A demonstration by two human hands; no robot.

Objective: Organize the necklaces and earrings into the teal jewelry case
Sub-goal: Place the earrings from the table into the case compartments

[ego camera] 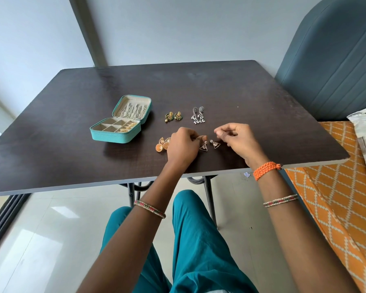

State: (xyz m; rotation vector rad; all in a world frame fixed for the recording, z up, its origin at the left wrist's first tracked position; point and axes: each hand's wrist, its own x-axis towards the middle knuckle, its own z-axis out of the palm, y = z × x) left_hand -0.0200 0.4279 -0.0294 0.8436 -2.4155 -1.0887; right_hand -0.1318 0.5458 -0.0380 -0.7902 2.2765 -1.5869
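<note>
Both hands work at six o'clock on the table (262, 106): the left hand (183, 144) pinches one triangle earring (203, 146), likely to lift it, while the right hand (234, 137) hovers with fingertips pinched together over its twin (215, 144). At ten o'clock the teal jewelry case (116, 132) lies open, necklaces (132, 112) already hung in its lid.

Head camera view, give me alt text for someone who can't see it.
Both hands, left hand and right hand, work over two triangular earrings on a dark table. An open teal jewelry case sits to the left, other earring pairs lying nearby.
</note>
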